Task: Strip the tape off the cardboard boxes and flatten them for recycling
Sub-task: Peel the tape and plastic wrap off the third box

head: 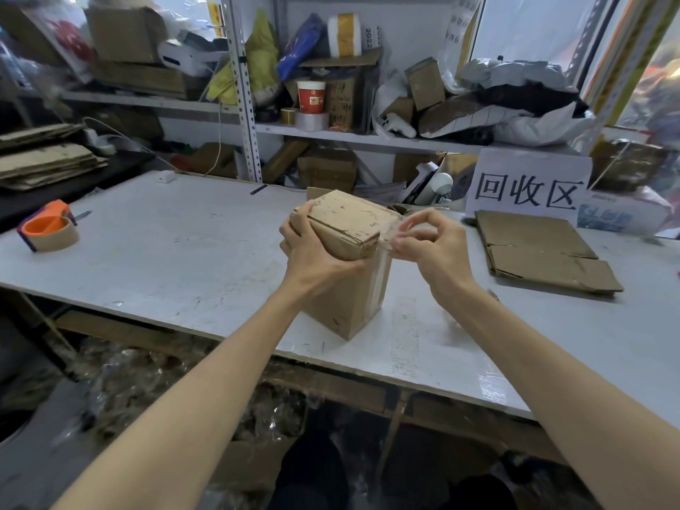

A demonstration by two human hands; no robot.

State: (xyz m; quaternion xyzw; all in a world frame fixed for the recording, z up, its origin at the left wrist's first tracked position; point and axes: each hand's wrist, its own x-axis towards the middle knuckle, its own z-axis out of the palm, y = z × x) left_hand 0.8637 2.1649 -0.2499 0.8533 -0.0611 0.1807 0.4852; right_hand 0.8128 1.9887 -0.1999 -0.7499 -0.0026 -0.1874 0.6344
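Box upright on table; my left hand grips top, right hand pinches clear tape at corner.

Table: white, scuffed | dispenser: orange, far left on table | sign: white, black characters, upright at table's back | cup: red-and-white, on shelf | charger: white, table's back left

Matt, scuffed brown cardboard for the box, glossy clear plastic for its tape, smooth scratched white board for the table, shiny orange plastic for the tape dispenser.
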